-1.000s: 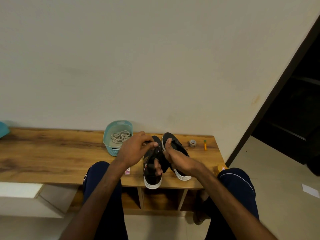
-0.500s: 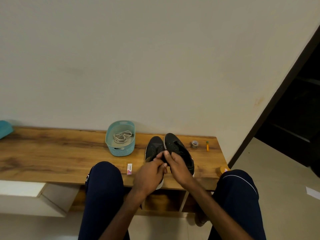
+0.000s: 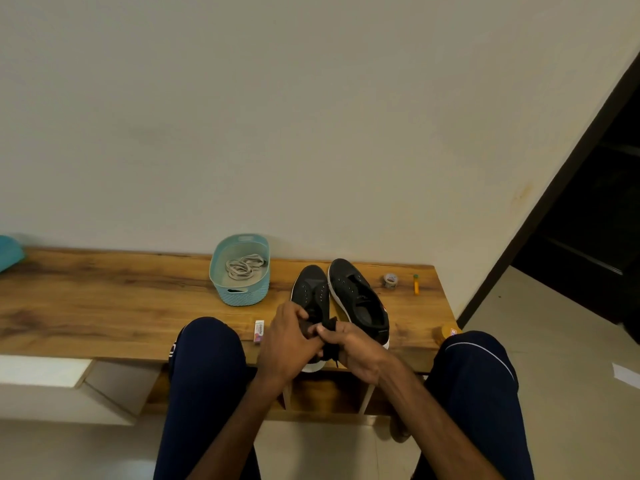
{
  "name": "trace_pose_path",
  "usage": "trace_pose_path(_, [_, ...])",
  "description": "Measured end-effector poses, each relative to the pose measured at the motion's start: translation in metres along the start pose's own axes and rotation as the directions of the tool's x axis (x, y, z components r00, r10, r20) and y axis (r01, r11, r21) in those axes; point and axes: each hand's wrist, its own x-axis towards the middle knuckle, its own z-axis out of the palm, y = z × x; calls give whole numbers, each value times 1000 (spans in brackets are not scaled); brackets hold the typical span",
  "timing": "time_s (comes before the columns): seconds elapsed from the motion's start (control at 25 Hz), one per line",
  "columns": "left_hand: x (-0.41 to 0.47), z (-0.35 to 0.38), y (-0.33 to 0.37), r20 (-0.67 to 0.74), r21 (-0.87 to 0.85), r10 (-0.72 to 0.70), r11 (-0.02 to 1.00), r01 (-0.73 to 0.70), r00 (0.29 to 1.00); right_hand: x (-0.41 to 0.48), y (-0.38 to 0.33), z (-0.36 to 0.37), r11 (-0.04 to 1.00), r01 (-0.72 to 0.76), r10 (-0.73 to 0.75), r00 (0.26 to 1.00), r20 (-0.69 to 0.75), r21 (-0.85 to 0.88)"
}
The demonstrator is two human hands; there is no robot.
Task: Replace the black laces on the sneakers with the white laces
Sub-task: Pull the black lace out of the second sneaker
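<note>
Two black sneakers with white soles stand side by side on the wooden bench (image 3: pixel 104 306), the left sneaker (image 3: pixel 310 289) and the right sneaker (image 3: pixel 360 299), both with bare eyelets. A bunched black lace (image 3: pixel 327 329) sits between my hands at the bench's front edge. My left hand (image 3: pixel 287 341) and my right hand (image 3: pixel 356 348) both grip that bundle. White laces (image 3: pixel 244 266) lie coiled inside the light blue basket (image 3: pixel 242 294) to the left of the shoes.
A small pink-and-white packet (image 3: pixel 259 330) lies left of my left hand. A tape roll (image 3: pixel 390 280) and an orange tube (image 3: pixel 416 284) sit at the bench's right end, an orange lid (image 3: pixel 448 332) near my right knee. A dark doorway opens on the right.
Both hands have pulled back from over the left sneaker toward the bench's front edge, now bunching the black lace between them. The basket of white laces has come into full view.
</note>
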Motion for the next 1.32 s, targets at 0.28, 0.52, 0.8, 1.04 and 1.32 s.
trace_pose_path(0.28, [1, -9, 1, 584, -507, 60, 806, 306, 810, -6, 0, -4, 981, -58, 22, 982, 187, 185])
trace_pose_path(0.52, [5, -7, -5, 625, -567, -16, 678, 468, 780, -4, -1, -13, 968, -76, -12, 938, 346, 241])
trace_pose_path(0.8, [-7, -11, 5, 679, -435, -36, 785, 442, 733, -8, -6, -24, 993, -86, 42, 898, 439, 82])
trace_pose_path(1.04, [-4, -5, 2, 527, -418, -58, 850, 319, 848, -7, -5, -21, 999, 46, -44, 948, 314, 1])
trace_pose_path(1.32, [-9, -4, 8, 482, -583, 27, 756, 298, 876, -8, -4, -25, 991, 118, -131, 945, 301, 62])
